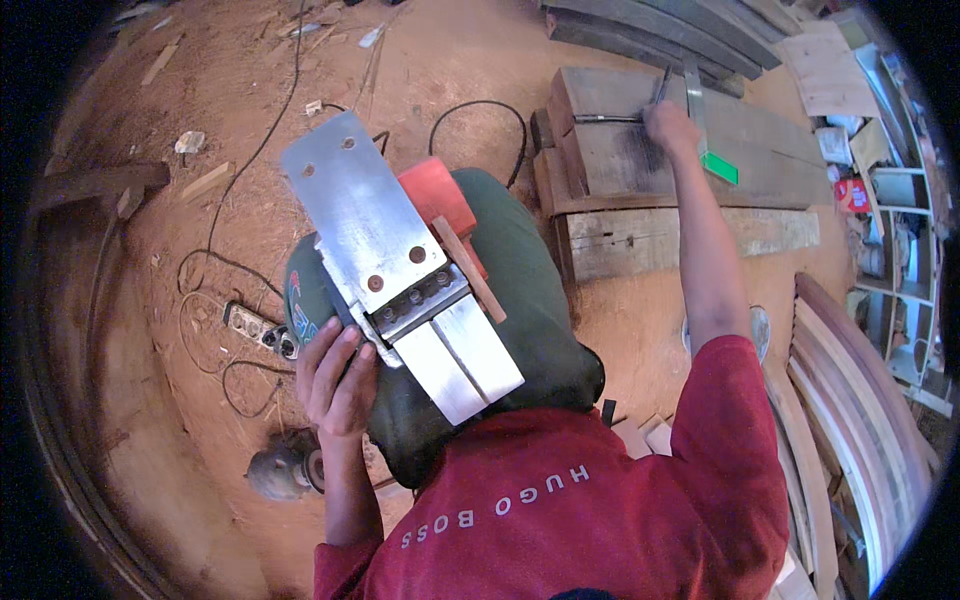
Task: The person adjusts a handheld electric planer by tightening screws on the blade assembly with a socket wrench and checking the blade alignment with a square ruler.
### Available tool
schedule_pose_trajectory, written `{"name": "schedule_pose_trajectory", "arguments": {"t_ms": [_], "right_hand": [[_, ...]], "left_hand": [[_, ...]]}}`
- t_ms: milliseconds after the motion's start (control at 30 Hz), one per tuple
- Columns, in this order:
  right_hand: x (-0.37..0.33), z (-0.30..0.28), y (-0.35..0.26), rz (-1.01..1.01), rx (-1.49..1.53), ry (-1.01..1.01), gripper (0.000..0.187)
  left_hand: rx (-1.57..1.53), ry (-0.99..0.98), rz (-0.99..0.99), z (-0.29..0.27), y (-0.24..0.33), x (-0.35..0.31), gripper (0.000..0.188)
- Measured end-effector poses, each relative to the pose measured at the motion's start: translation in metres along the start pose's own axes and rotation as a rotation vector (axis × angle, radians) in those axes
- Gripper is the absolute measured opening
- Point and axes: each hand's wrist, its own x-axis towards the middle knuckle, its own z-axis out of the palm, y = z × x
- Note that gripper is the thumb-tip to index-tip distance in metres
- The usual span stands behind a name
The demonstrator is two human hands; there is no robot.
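Note:
An electric planer (365, 205) lies upside down across my lap, with its flat metal sole facing up and part of its red-orange housing showing. My left hand (340, 385) is against the planer's near left side, its fingers bent along the edge. My right arm stretches far forward to the right. Over the dark timber beams (600, 160), my right hand (672, 130) is closed at some thin dark metal rods (605, 118); its fingertips are mostly hidden. Just beside that hand lies a try square with a green handle (720, 168) and a metal blade.
A white power strip (255, 328) and loose black cables lie on the sandy floor to the left. Further beams (660, 35) are stacked at the far right. Curved wooden boards (850, 400) stand at the right, near a cluttered shelf (900, 240). A thin wood strip (470, 270) rests against the planer.

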Motion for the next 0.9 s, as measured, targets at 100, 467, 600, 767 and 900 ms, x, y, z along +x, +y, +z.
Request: {"name": "schedule_pose_trajectory", "arguments": {"t_ms": [100, 467, 600, 767, 900], "right_hand": [[-0.005, -0.016, 0.000, -0.054, 0.218, 0.215, 0.046], [-0.067, -0.118, -0.057, -0.072, 1.592, 0.086, 0.025], [-0.087, -0.133, -0.084, -0.160, 1.562, -0.027, 0.027], [-0.144, -0.187, -0.117, -0.357, 1.247, -0.217, 0.028], [-0.181, -0.219, -0.151, -0.563, 1.059, -0.261, 0.028]], "left_hand": [[-0.088, -0.036, -0.041, -0.007, 0.000, 0.003, 0.044], [-0.267, -0.019, -0.314, -0.011, 0.000, 0.015, 0.035], [-0.265, -0.052, -0.353, -0.012, 0.000, 0.008, 0.034], [-0.325, -0.052, -0.278, -0.012, 0.000, 0.014, 0.048], [-0.353, -0.002, -0.273, -0.013, -0.007, 0.006, 0.047]]}}
